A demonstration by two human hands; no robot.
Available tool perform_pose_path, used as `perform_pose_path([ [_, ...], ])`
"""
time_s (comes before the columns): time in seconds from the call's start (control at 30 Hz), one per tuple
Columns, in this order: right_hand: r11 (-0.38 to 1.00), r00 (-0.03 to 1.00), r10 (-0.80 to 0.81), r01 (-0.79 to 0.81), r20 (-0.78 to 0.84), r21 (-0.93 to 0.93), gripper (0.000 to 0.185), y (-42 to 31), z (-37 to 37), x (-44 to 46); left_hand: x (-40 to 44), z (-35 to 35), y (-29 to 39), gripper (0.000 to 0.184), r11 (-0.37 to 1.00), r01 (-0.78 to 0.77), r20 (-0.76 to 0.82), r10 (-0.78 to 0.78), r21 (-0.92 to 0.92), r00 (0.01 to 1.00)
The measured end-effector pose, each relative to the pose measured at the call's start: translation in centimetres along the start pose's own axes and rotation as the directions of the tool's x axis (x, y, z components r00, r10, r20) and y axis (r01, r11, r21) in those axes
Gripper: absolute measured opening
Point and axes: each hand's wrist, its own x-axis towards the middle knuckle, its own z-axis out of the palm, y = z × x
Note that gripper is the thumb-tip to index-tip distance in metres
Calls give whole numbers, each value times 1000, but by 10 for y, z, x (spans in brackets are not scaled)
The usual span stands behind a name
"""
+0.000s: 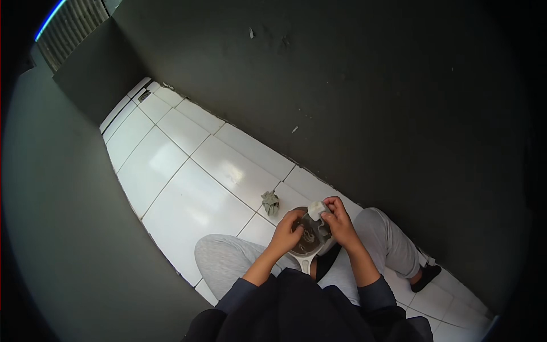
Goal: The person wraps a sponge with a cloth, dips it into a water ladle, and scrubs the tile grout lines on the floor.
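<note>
Between our hands we see the dipper (306, 262), its handle pointing toward our body, left hand (287, 231) at its rim, right hand (341, 224) pinching a white piece (316, 210) just above.

Floor tiles (188, 199): smooth, glossy, ceramic in appearance; window-like highlights are visible. Grey walls (342, 114) flanking the floor tiles: matt, with rough flaked spots (pale chips). Corrugated panel (73, 31) beyond the far end of the floor tiles: ridged, dull; material not determinable. Crumpled rag (270, 203) on the floor tiles: matt, creased, cloth-like. Handled pan (306, 263) above the floor tiles: smooth white handle. Sweatpants (223, 256) over the floor tiles: soft, matt, heathered fabric.
</note>
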Motion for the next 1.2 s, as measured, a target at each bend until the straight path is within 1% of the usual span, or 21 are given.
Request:
perform_pose_path([
  [0.03, 1000, 1000, -1, 1, 1, -1, 30, 2, 0, 0, 0, -1, 1, 29, 1000, -1, -2, 1, 0, 1000],
  [0.1, 997, 998, 13, -17, -53, -79, 34, 6, 0, 0, 0, -2, 2, 20, 993, 98, 1, -98, -64, 995],
  [0.13, 997, 999, 11, -16, -52, -80, 34, 6, 0, 1, 0, -1, 1, 20, 993, 97, -1, -97, -64, 995],
  [0.2, 982, 990, -53, 28, -129, -187, 37, 6, 2, 1, -1, -1, 2, 19, 983, 117, -66, -127, -142, 990],
  [0.23, 982, 990, -54, 29, -127, -187, 37, 6, 4, 1, -1, -2, 3, 19, 983, 116, -67, -127, -142, 990],
  [0.3, 933, 974, -144, 76, -172, -352, 40, 6, 7, 0, -3, -4, 8, 19, 985, 149, -59, -154, -81, 986],
  [0.4, 912, 963, -176, 81, -205, -402, 42, 11, 12, 0, -3, -1, 12, 20, 983, 139, -102, -152, -119, 983],
  [0.5, 921, 961, -169, 74, -221, -383, 44, 20, 14, 2, -1, 0, 12, 19, 989, 114, -113, -124, -95, 986],
  [0.53, 921, 961, -169, 73, -221, -383, 44, 18, 15, 1, -1, 1, 13, 19, 989, 114, -113, -124, -95, 986],
  [0.6, 867, 955, -196, 64, -222, -494, 44, 12, 20, -2, -1, 2, 14, 19, 989, 81, -127, -97, -122, 987],
  [0.73, 839, 953, -209, 59, -220, -541, 46, 15, 22, -1, -1, 3, 17, 20, 987, 65, -155, -88, -145, 984],
  [0.8, 750, 917, -369, 199, -150, -630, 48, 20, 22, -1, -2, 1, 24, 20, 976, 154, -115, -172, -151, 978],
  [0.83, 751, 918, -368, 198, -150, -630, 48, 22, 22, 0, -2, 2, 21, 20, 976, 155, -116, -173, -151, 978],
  [0.9, 700, 883, -459, 296, -93, -650, 51, 22, 23, 2, -2, 5, 15, 22, 989, 100, -145, -116, -109, 983],
  [1.03, 718, 906, -417, 274, -80, -640, 46, 13, 25, 0, -4, 9, 12, 23, 985, 48, -193, -80, -166, 978],
  [1.1, 730, 915, -398, 271, -67, -628, 42, 14, 25, -2, -4, 11, 6, 27, 997, -29, -209, 12, -77, 978],
  [1.13, 730, 915, -398, 272, -66, -627, 42, 12, 26, -3, -5, 12, 5, 27, 997, -29, -210, 12, -77, 978],
  [1.2, 663, 890, -455, 323, -20, -675, 36, 7, 30, -6, -6, 14, 4, 33, 990, 15, -223, -46, -138, 974],
])
